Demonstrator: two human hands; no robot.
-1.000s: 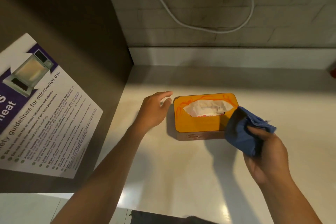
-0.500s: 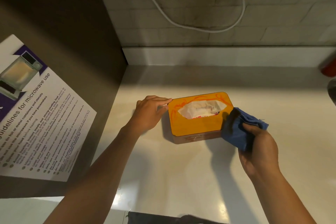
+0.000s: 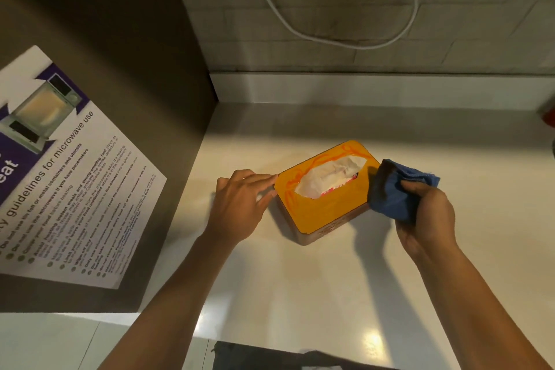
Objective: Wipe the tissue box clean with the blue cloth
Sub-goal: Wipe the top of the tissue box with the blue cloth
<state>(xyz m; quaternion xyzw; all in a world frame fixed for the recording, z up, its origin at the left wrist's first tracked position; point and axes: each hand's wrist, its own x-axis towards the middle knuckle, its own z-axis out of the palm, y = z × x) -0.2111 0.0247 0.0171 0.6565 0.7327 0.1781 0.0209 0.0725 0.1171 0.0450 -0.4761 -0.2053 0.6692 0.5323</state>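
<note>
Countertop [image 3: 330, 279], pale, glossy, likely slick; bears the tissue box [image 3: 322, 204], set askew.
Microwave-guidelines notice [image 3: 60, 177] on the dark panel, well left of the box.
White cable [image 3: 345, 44] on the tiled wall beyond the box.
Tissue box: orange lid, tissue protruding; rigid, probably light, apt to slide; brace at its ends.
Left hand [image 3: 240, 207]: fingers extended together, tips touching the box's left end.
Right hand [image 3: 426, 213]: fingers curled, gripping the blue cloth [image 3: 396, 189], soft, bunched, against the box's right end.
</note>
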